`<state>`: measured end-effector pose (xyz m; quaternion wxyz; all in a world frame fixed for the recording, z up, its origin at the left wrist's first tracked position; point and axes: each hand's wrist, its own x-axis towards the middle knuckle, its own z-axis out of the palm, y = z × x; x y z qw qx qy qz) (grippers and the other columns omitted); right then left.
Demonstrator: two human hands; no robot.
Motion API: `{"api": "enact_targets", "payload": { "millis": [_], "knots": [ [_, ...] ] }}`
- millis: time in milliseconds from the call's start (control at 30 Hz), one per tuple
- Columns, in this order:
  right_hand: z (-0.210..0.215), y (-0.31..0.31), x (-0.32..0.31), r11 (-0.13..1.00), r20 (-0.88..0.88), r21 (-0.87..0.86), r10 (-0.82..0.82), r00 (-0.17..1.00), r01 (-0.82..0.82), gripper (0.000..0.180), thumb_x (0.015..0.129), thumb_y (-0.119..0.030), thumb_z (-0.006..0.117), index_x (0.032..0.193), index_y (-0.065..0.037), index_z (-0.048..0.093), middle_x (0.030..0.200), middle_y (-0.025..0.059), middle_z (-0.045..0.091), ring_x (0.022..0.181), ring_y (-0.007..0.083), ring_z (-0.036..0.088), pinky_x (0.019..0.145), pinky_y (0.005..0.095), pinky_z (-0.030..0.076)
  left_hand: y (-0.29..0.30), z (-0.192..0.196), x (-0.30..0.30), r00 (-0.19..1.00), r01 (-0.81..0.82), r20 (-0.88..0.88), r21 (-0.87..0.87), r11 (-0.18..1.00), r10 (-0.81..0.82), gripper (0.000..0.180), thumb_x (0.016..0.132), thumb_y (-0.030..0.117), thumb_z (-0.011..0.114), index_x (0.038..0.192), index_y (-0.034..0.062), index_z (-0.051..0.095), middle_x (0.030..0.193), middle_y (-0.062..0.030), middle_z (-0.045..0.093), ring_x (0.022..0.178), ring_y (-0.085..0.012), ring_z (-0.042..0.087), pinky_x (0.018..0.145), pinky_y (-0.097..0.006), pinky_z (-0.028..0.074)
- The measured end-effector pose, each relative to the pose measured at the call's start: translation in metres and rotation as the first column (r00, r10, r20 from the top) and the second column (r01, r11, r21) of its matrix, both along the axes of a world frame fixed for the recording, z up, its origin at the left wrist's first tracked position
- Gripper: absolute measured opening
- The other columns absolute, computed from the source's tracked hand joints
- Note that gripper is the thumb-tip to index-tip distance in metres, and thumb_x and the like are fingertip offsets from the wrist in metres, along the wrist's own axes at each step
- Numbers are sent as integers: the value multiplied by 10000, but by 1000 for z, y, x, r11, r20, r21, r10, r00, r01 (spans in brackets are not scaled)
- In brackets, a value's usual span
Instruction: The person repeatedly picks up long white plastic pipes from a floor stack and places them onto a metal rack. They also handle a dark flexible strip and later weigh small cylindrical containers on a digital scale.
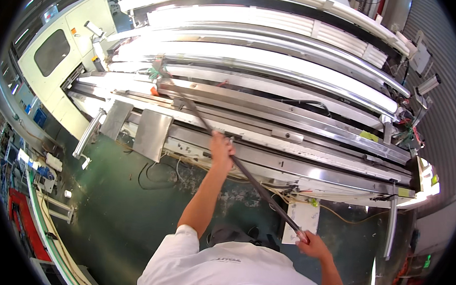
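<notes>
A long dark pole (261, 189) runs slantwise from beside my right hip up over the front of a large machine (290, 138). Around its middle, above the machine's front edge, my left hand (221, 151) is closed. Lower down, my right hand (313, 245) grips the pole close to its near end. The far end reaches the metal rails near a reddish-brown and green piece (157, 70); glare and blur hide whether the pole touches it. Bright steel rollers (273, 67) lie lengthwise beyond the rails.
Two flat metal plates (152, 135) jut from the machine's front at left. Cables (159, 177) lie on the green floor below. A white board (302, 218) is near my right hand. A cream cabinet (52, 56) stands at far left, and a metal post (391, 228) at right.
</notes>
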<state>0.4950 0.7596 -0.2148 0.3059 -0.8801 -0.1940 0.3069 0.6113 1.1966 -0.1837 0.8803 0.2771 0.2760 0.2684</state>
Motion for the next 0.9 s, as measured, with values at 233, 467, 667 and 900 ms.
{"api": "enact_targets", "payload": {
  "millis": [233, 467, 667, 900],
  "knots": [
    [58, 28, -5, 868, 90, 218, -474, 876, 447, 246, 790, -116, 680, 983, -4, 575, 624, -7, 475, 558, 73, 424, 508, 275, 392, -89, 35, 195, 910, 406, 72, 37, 913, -408, 328, 993, 375, 402, 855, 82, 450, 682, 2, 394, 487, -85, 328, 401, -238, 272],
    [74, 105, 83, 783, 155, 312, -601, 784, 538, 218, 828, -50, 613, 1019, 20, 536, 604, -14, 473, 516, 56, 441, 461, 252, 383, -75, 73, 342, 844, 526, 82, 70, 848, -530, 311, 1003, 333, 379, 842, 71, 427, 684, -6, 394, 472, -85, 327, 389, -246, 274],
    [69, 149, 145, 734, 7, 331, -631, 776, 593, 255, 836, -102, 623, 1045, 19, 545, 603, 6, 486, 546, 73, 447, 490, 272, 383, -39, 89, 414, 841, 532, 53, 90, 842, -538, 330, 1008, 344, 359, 815, 81, 413, 627, 8, 362, 452, -78, 313, 382, -234, 268],
    [15, 129, 143, 725, 72, 381, -642, 763, 574, 172, 824, -37, 620, 955, 0, 515, 593, -1, 501, 450, 59, 465, 404, 233, 387, -47, 74, 413, 801, 592, 91, 26, 806, -591, 321, 998, 359, 376, 782, 123, 397, 606, 21, 353, 427, -76, 276, 356, -236, 229]
  ]
}}
